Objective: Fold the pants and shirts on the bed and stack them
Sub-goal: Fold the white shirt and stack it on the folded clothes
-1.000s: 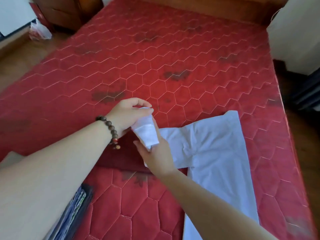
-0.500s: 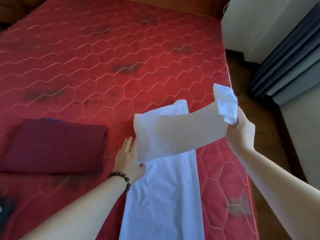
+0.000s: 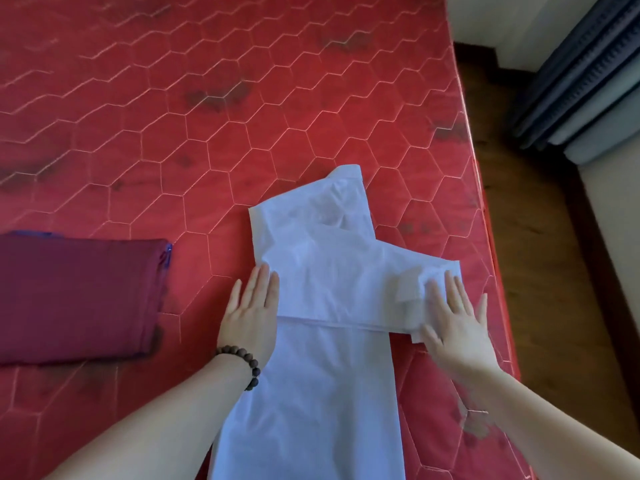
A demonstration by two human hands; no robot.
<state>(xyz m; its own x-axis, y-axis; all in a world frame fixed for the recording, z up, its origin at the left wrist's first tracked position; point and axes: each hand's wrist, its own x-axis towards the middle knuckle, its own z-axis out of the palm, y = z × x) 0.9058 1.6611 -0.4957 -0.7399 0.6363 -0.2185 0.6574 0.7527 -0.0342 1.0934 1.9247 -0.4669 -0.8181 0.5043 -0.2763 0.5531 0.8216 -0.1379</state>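
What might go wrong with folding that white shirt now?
The sleeve folded across the white shirt pokes past its right side, close to the mattress edge, so the fold may turn out lopsided. The right hand only presses it flat; once lifted, the sleeve could spring back. The left hand rests at the shirt's other edge.

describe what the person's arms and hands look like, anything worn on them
Both forearms are bare, with no sleeves in view. The left hand has a bracelet of round dark brown wooden beads around its wrist. The right hand shows no bracelet, watch or ring on the visible side. Neither hand wears a glove.
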